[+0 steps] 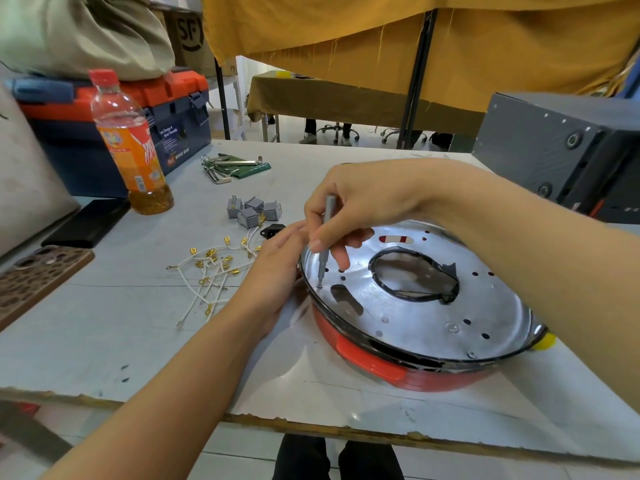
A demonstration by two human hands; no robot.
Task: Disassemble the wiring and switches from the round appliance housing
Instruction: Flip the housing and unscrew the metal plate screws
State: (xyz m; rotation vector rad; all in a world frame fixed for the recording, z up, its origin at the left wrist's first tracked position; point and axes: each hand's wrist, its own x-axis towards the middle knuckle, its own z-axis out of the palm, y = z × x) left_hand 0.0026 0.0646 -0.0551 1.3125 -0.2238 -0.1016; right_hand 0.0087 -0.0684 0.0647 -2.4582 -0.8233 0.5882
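The round red housing point(374, 362) lies on the table with its silver metal plate point(426, 313) facing up; a black-rimmed oval hole sits in the plate's middle. My right hand point(360, 206) pinches a thin grey screwdriver point(326, 237) held upright, its tip on a screw near the plate's left rim. My left hand point(277, 271) rests against the housing's left edge, fingers relaxed. Left of the housing lie several white wires with brass terminals point(211, 271), several grey switches point(251, 211) and a black socket part point(273, 230).
An orange drink bottle point(130, 143) and a blue-orange toolbox point(104, 116) stand at the back left. Hex keys point(232, 168) lie behind the switches. Two phones point(38, 275) lie at the left. A grey machine point(561, 150) sits at the back right. The table's chipped front edge point(311, 424) is near.
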